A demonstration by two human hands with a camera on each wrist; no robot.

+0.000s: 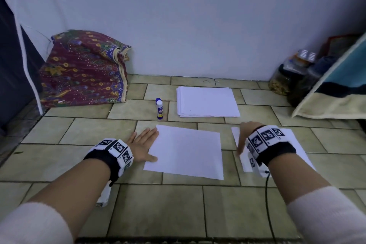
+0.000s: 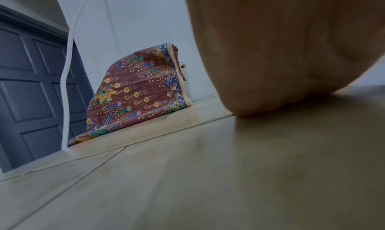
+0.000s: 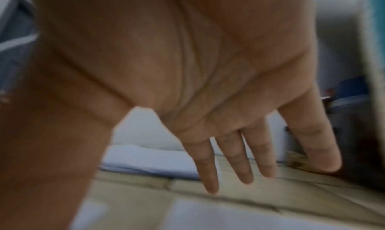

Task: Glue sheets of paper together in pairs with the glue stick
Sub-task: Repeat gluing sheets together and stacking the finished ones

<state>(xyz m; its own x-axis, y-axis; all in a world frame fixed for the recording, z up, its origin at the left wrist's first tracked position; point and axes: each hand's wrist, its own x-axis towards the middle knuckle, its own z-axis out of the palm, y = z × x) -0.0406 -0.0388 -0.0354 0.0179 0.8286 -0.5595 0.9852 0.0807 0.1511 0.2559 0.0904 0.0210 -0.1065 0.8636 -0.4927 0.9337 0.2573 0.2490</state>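
Both grips empty; glue stick [image 1: 159, 109] well beyond.

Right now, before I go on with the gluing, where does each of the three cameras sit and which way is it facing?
Head: worn on the head, looking forward and down at the tiled floor, glue stick, paper stack and both hands, left hand flat, right hand raised.
Left wrist: near the floor, facing the batik cloth and door; only the palm's heel shows.
Right wrist: above the floor, looking along the open fingers to the paper stack.
Shared: head and left wrist both show the batik cloth.
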